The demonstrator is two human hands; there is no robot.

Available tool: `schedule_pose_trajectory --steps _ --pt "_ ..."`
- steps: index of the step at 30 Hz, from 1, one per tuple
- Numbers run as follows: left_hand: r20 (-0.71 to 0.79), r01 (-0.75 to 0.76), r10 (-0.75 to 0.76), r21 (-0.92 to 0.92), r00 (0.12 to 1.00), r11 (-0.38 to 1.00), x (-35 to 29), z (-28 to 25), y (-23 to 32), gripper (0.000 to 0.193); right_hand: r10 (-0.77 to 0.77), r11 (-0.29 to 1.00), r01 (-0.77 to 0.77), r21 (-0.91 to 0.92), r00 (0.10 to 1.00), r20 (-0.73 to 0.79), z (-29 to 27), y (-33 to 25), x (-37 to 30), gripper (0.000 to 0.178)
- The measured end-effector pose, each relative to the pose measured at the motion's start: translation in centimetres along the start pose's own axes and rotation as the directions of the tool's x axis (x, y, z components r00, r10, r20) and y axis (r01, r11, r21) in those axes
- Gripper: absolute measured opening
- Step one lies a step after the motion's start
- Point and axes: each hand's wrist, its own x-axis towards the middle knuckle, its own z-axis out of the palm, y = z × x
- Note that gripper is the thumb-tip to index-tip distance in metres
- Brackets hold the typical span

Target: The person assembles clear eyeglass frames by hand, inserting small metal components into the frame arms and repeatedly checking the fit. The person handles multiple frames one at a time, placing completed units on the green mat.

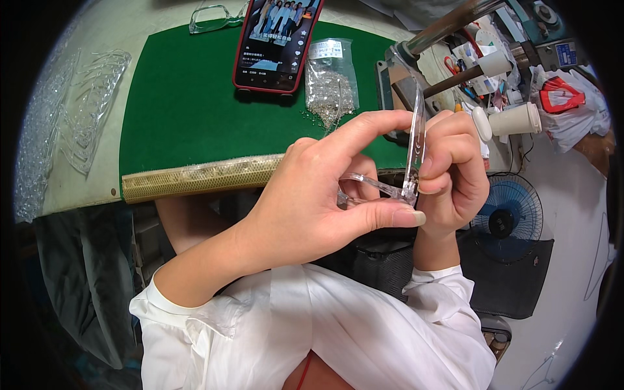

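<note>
Between both hands, above the table's front edge, is a clear plastic eyeglass frame [416, 140]. My left hand [325, 179] is closed on it, its index finger reaching to the upper part and its thumb beneath the hinge corner. My right hand [455, 169] pinches the same frame from the other side, with thumb and curled fingers near the hinge. One clear temple arm runs back into my left palm, partly hidden by the fingers. Whatever small part sits at the hinge is too small to make out.
A green mat [188, 104] with a gold front strip [201, 180] covers the table. On it lie a phone [276, 49] and a bag of tiny metal parts [330, 78]. Clear frames [97, 97] lie left. A metal bench press [448, 32], white cup [517, 120] and blue fan [507, 218] stand right.
</note>
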Motion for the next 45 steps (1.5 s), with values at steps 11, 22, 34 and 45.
schedule_pose_trajectory --steps 11,22,34,45 --pt "-0.007 -0.022 0.023 0.121 1.000 0.992 0.1 -0.3 0.0 0.077 0.070 0.997 -0.068 -0.046 0.996 0.053 -0.3 -0.6 0.3 0.024" --pt "0.012 -0.007 0.006 0.037 1.000 0.999 0.0 0.3 0.0 0.077 -0.036 0.994 0.041 -0.098 0.998 0.048 -0.4 -0.3 0.0 0.030" --pt "0.003 -0.027 0.027 0.036 1.000 0.999 0.1 0.1 0.0 0.076 0.008 0.998 -0.009 -0.063 1.000 -0.017 0.1 -0.1 -0.2 0.035" --pt "0.005 0.033 -0.033 0.024 0.999 0.999 -0.1 0.2 0.1 0.076 -0.208 0.967 0.219 -0.127 0.973 0.098 -0.3 0.5 0.7 0.019"
